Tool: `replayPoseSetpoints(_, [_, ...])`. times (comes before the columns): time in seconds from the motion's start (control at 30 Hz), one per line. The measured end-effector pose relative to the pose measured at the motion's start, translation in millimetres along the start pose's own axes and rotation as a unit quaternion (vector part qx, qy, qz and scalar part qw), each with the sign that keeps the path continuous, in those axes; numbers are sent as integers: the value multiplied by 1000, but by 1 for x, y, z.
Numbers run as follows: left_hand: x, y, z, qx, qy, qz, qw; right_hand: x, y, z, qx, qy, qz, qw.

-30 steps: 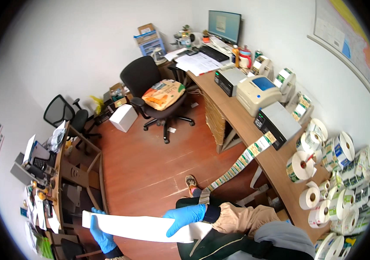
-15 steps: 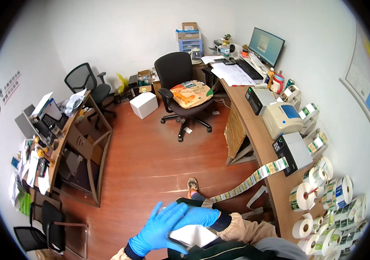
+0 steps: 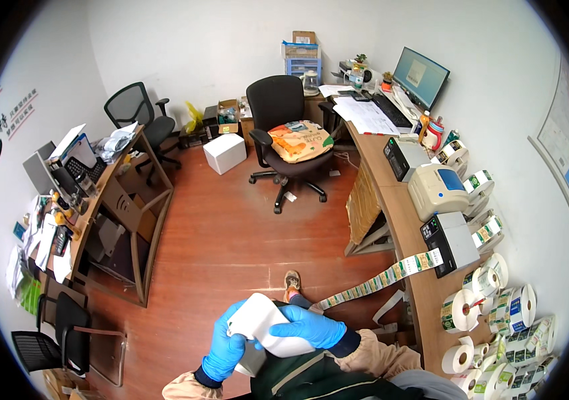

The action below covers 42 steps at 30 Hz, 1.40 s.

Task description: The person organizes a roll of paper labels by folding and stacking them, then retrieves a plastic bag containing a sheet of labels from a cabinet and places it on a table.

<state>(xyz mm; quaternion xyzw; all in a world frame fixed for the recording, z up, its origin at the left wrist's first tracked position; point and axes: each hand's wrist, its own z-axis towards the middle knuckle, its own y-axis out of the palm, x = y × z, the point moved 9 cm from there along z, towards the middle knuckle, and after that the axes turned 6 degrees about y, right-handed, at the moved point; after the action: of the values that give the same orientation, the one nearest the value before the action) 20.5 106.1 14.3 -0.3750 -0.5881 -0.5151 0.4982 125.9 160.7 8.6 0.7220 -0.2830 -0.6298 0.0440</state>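
Note:
Both of my hands wear blue gloves and are at my lap. A smooth white piece (image 3: 261,316), probably paper, bends over at its top between them. My left hand (image 3: 223,350) grips its left edge with curled fingers. From the other side, my right hand (image 3: 312,327) closes on it, thumb on top. More white surface shows below, partly hidden by the hands. A long strip of printed labels (image 3: 378,280) runs from a grey label printer (image 3: 456,241) down toward my lap. Its lower end is hidden near my leg, so I cannot tell whether it joins the white piece.
Label rolls (image 3: 459,310) crowd the near end of the right desk (image 3: 391,193), beyond a beige printer (image 3: 438,189). A black office chair (image 3: 278,107) with a cushion stands ahead, beside a white box (image 3: 225,154). Another cluttered desk (image 3: 108,200) is at left.
My hands have drawn apart from lying crossed over the white piece. It is now lifted higher and held from both sides. My left fingers went from spread to curled.

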Motion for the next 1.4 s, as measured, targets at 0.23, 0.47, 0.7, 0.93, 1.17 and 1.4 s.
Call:
replayPoseSetpoints(0.23, [3, 30, -13, -33, 54, 13, 998, 15, -1, 9, 116, -59, -32, 991])
replayPoseSetpoints(0.47, [19, -24, 1, 159, 1, -260, 953, -26, 28, 2, 84, -140, -188, 969])
replayPoseSetpoints(0.7, [68, -4, 4, 20, -1, -394, 919, 0, 28, 18, 2, -11, -305, 952])
replayPoseSetpoints(0.93, [115, -67, -5, 103, 138, -342, 924, 31, 37, 30, -47, 75, -218, 972])
replayPoseSetpoints(1.17, [122, -165, -8, 196, 261, -308, 893, 66, 25, 22, -158, 218, -148, 952])
replayPoseSetpoints(1.4, [-2, -248, 7, 286, 76, -297, 908, 55, 18, 21, -50, 196, -59, 978])
